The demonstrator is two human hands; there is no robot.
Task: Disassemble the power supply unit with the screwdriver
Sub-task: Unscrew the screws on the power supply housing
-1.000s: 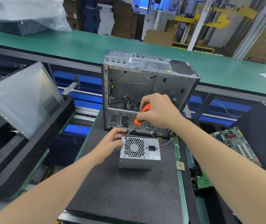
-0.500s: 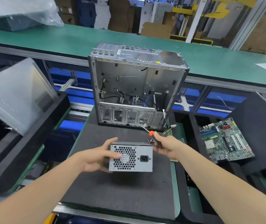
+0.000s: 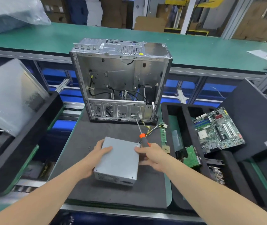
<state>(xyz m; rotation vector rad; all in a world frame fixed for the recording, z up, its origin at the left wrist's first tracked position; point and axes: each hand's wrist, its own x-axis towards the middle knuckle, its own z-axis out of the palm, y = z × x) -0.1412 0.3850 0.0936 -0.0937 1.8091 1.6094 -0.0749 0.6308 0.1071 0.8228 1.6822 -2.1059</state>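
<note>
While both hands hold the power supply unit [image 3: 118, 159] at the near middle of the dark mat [image 3: 84, 132] on the counter, the open computer case [image 3: 121, 78] stands upright behind it at the mat's far edge. A loose bundle of wires [image 3: 151, 128] trails from the unit's far right corner toward the case. A few small screws [image 3: 89, 146] lie on the mat just left of the left hand [image 3: 95, 157], whose fingers curl round the unit's left side, thumb on top. The right hand [image 3: 152, 155] presses its thumb on the top face while its fingers clamp the screwdriver [image 3: 143, 138], the shaft pointing at the case's lower edge. To the right, a memory stick [image 3: 162, 133] and a chip [image 3: 166, 147] lie at the mat's edge, beside a black foam tray [image 3: 184, 120] bearing a motherboard [image 3: 218, 129]. A grey side panel [image 3: 11, 95] leans in a tray on the left.

Half a second ago the unit showed its fan grille face to the camera; now the plain side faces up and the grille end faces the person, nearer the mat's front.
</note>
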